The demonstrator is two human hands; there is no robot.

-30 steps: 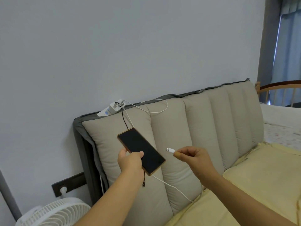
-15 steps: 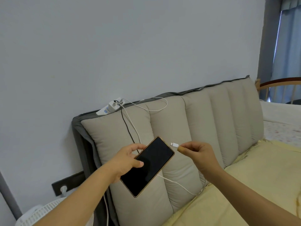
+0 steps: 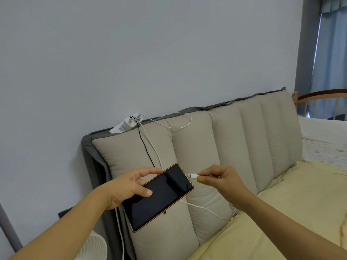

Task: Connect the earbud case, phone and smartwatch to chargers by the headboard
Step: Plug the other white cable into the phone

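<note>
My left hand (image 3: 125, 186) grips a black phone with a gold rim (image 3: 159, 196), held slanted in front of the padded headboard (image 3: 234, 143), its upper end pointing right. My right hand (image 3: 219, 180) pinches the plug of a white charging cable (image 3: 193, 175), a short gap to the right of the phone's upper end. That cable droops below the phone and runs up to a white power strip with chargers (image 3: 127, 122) on the headboard's top edge. A black cable (image 3: 144, 145) and another white cable loop also hang from it. No earbud case or smartwatch is in view.
A yellow sheet covers the mattress (image 3: 281, 212) at the right. A white fan (image 3: 93, 246) stands on the floor at the lower left, beside the bed frame. A wooden rail (image 3: 323, 94) and curtain are at the far right.
My left hand has turned the phone from upright to slanted and lowered it, bringing its end toward the plug. My right hand has kept the plug close to the phone's end.
</note>
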